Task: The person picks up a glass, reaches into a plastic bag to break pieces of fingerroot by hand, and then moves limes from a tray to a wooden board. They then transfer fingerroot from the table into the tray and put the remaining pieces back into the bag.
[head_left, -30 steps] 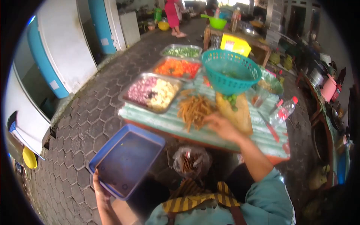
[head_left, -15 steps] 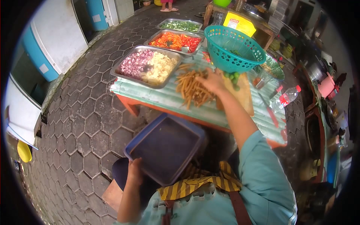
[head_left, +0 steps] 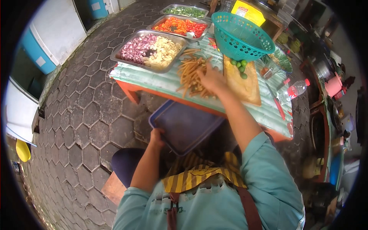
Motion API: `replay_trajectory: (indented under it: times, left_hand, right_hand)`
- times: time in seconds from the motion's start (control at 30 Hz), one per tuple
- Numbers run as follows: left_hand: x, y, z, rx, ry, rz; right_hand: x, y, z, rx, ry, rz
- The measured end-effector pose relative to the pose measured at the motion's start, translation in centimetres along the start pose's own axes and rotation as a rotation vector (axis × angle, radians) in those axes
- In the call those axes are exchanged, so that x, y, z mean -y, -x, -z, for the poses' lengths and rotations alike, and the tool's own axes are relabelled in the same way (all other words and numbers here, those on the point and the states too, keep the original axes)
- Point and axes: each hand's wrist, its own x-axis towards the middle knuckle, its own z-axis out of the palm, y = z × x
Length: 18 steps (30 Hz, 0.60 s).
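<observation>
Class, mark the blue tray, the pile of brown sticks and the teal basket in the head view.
Blue tray (head_left: 186,124): head view, on its bare inner floor.
Pile of brown sticks (head_left: 190,76): head view, near its middle.
Teal basket (head_left: 240,46): head view, on its outer wall.

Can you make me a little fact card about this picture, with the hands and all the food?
Left hand: holding the blue tray by its edge
Right hand: at the pile of brown sticks
Metal trays: three; purple and cream slices nearest, red and orange bits next, green slices farthest
Board: green fruits on it
Basket: teal, with holes, just past the board
Bottle: clear, red cap
Exact food names: cannot tell
</observation>
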Motion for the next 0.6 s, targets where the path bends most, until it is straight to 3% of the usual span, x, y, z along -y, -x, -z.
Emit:
replay_trajectory:
  times: [0.23,0.27,0.33,0.43,0.5,0.6]
  left_hand:
    - [-1.1,1.5,-1.9,0.051,0.078,0.065]
    - [-1.1,1.8,-2.1,0.036,0.066,0.041]
    - [-1.5,2.4,-2.8,0.028,0.057,0.014]
    - [-1.7,2.8,-2.8,-0.014,0.076,0.026]
    - [-1.2,1.8,-1.9,-0.106,0.003,0.000]
    - [-0.5,0.9,-0.9,-0.046,-0.064,0.007]
  right_hand:
    - [-0.1,6.2,-2.3,-0.146,0.145,0.218]
    - [0.1,7.3,-2.2,-0.146,0.149,0.218]
    - [0.9,9.1,-1.3,0.049,0.055,0.197]
    - [1.3,10.7,-1.9,-0.043,0.022,0.363]
    - [2.3,9.4,0.3,-0.090,-0.016,0.342]
    - [2.3,2.1,2.5,-0.233,-0.062,0.268]
